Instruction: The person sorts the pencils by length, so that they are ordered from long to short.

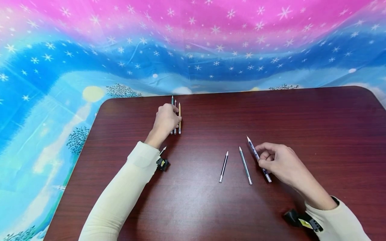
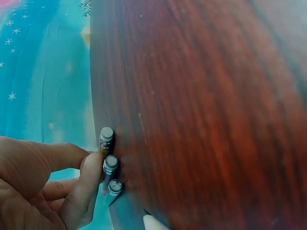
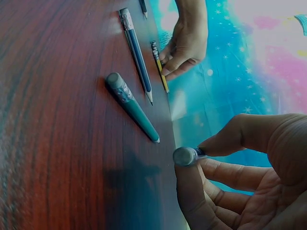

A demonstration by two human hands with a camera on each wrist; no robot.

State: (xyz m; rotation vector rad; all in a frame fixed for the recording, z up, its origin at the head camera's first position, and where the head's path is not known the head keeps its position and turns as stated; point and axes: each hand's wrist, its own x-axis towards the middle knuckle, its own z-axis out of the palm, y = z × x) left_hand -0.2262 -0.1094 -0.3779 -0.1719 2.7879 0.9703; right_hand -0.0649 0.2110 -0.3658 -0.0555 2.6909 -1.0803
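Observation:
At the table's back left, my left hand point(image 1: 167, 118) pinches a yellow pencil point(image 1: 179, 109) between thumb and finger. Two more pencils lie beside it, a green pencil point(image 1: 172, 99) and another pencil point(image 1: 175, 130) in the middle, both partly covered by the hand. In the left wrist view their eraser ends stand in a row. On the right, my right hand point(image 1: 281, 160) pinches a patterned dark-and-white pencil point(image 1: 252, 147), its eraser end point(image 3: 186, 156) facing the right wrist camera. To its left lie a grey-green pencil point(image 1: 245, 165) and a dark striped pencil point(image 1: 223, 167).
Another pencil's tip point(image 1: 163, 150) shows beside the left sleeve, the remainder hidden by the wrist camera point(image 1: 163, 164). The dark wooden table point(image 1: 193, 207) ends at the back against a snowflake-printed cloth point(image 1: 193, 50).

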